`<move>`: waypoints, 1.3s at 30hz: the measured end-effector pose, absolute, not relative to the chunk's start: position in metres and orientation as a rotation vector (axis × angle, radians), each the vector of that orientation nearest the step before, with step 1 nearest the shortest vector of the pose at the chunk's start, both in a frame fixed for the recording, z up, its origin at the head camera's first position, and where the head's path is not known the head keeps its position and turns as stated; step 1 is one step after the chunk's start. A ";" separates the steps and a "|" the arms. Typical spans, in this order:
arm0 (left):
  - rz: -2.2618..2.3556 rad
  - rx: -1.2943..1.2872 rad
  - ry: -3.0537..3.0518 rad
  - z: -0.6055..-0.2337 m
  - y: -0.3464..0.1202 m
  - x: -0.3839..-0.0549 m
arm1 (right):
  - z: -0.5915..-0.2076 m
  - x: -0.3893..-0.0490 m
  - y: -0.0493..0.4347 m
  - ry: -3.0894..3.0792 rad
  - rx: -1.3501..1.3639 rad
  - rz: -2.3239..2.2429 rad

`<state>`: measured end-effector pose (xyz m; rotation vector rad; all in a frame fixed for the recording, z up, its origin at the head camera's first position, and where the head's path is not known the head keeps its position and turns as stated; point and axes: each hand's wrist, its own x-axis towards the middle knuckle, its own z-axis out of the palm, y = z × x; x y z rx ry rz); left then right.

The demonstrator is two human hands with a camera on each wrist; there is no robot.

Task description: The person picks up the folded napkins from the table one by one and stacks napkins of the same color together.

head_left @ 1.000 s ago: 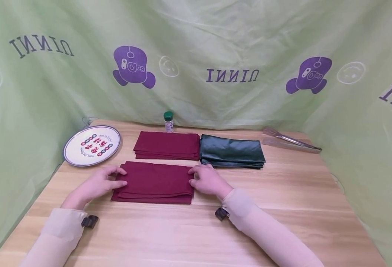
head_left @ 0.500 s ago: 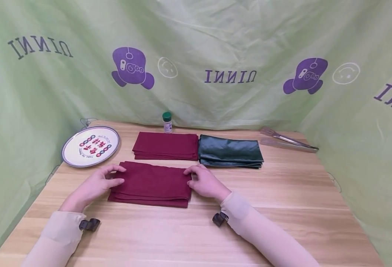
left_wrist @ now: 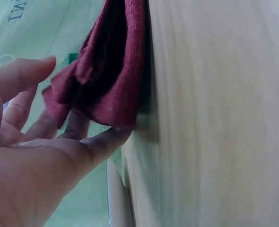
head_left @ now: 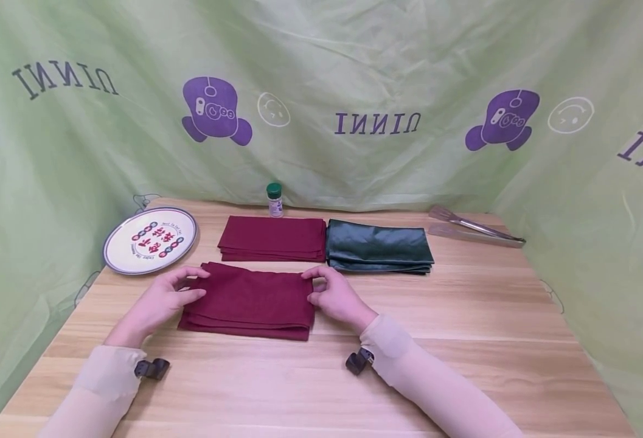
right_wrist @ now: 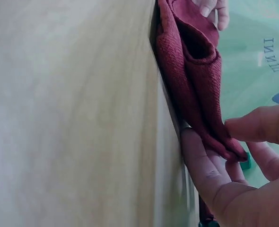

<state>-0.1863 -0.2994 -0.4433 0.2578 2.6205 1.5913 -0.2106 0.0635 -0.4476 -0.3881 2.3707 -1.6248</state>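
A folded dark red cloth [head_left: 250, 298] lies in layers on the table between my two hands. At its left end is my left hand [head_left: 159, 304]; in the left wrist view its fingers [left_wrist: 108, 142] reach under the cloth's edge, while the thumb stands a little apart from the fabric. My right hand [head_left: 343, 301] pinches the cloth's right end, thumb on top and fingers below, as the right wrist view shows. Just behind lie a second folded dark red cloth [head_left: 272, 237] and a shiny dark green folded cloth [head_left: 380, 243], side by side.
A white plate [head_left: 121, 243] with red lettering is at the left. A small bottle [head_left: 275, 204] with a green cap stands at the back. Metal tongs [head_left: 480, 230] lie at the far right. A green printed curtain [head_left: 310, 164] surrounds the wooden table [head_left: 277, 389].
The front dark red cloth has shifted slightly toward me. My right fingertips have come a little farther over its right end. The other things stay in place.
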 end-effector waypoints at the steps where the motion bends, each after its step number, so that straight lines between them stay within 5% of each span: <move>1: 1.601 0.267 2.618 -0.444 -0.299 -0.187 | -0.448 -0.211 0.063 2.370 -0.380 -1.630; 24: 1.482 0.158 2.578 -0.444 -0.309 -0.196 | -0.459 -0.216 0.061 2.275 -0.213 -1.742; 39: 1.524 0.122 2.603 -0.418 -0.304 -0.204 | -0.432 -0.229 0.063 2.307 -0.191 -1.832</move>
